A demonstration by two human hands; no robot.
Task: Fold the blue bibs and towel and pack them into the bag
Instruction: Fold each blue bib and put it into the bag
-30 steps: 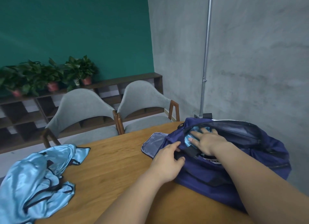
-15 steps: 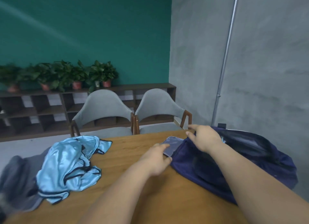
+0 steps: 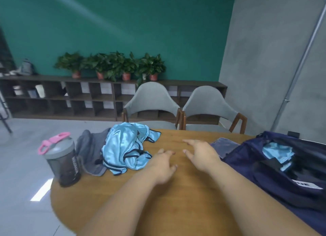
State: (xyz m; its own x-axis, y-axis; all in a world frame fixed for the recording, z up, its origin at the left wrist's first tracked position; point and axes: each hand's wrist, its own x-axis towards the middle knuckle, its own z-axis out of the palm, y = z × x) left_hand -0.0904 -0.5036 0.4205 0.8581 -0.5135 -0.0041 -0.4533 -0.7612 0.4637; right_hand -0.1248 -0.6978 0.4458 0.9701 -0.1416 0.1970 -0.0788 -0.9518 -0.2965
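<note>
A crumpled heap of shiny light-blue bibs [image 3: 126, 145] with dark trim lies on the wooden table [image 3: 176, 200], partly on top of a grey towel [image 3: 89, 152]. The navy bag [image 3: 275, 174] sits open at the right, and a folded light-blue bib [image 3: 277, 152] shows inside its mouth. My left hand [image 3: 163, 165] hovers over the table just right of the bib heap, fingers spread and empty. Beside it, between the heap and the bag, my right hand [image 3: 199, 153] is also spread and holds nothing.
A dark shaker bottle [image 3: 61, 161] with a grey lid and pink loop stands near the table's left edge. Two grey chairs [image 3: 153, 103] stand behind the table, with a low shelf and potted plants along the green wall. A concrete wall rises at the right.
Both hands have left the bag and moved left over the table toward the bib heap. The view has swung left, bringing the bottle and towel into sight.
</note>
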